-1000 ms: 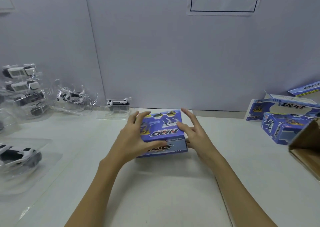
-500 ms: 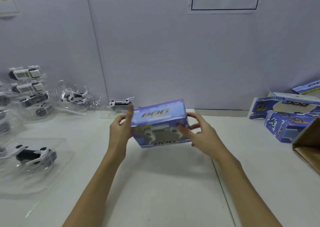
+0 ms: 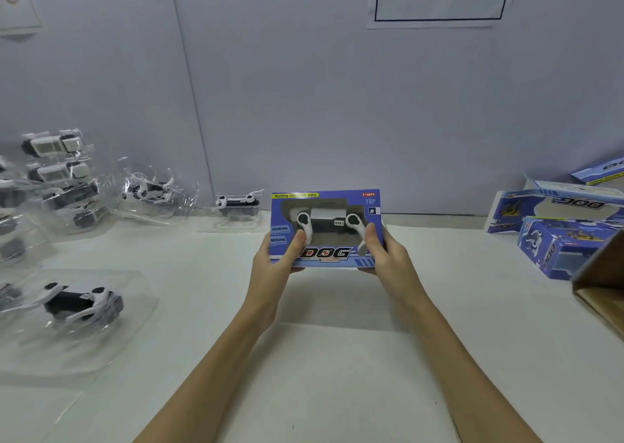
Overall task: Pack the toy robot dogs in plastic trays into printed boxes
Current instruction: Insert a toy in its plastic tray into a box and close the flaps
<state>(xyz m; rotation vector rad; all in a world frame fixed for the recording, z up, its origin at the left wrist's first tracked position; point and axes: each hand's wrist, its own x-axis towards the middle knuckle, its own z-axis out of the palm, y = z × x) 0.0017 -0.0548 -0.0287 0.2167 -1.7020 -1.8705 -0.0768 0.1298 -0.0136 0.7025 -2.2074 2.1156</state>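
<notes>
Head view: white table (image 3: 337,375) carrying everything. Printed box (image 3: 326,228) hovering above table centre, window facing camera, toy robot dog (image 3: 327,221) sitting inside. Left hand (image 3: 273,267) gripping box's left edge, thumb curling over front; right hand (image 3: 388,257) gripping right edge likewise. Trayed dogs (image 3: 81,302) waiting left of box, empty boxes (image 3: 557,240) lying right of box. Advice: keeping thumbs off window film, checking dog sitting level, flaps tucking flush.

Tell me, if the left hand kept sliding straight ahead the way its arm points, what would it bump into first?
Probably the wall: the left hand, gripping the printed box, points up and away. The nearest trayed dog seems just left, though depth is unclear.
</notes>
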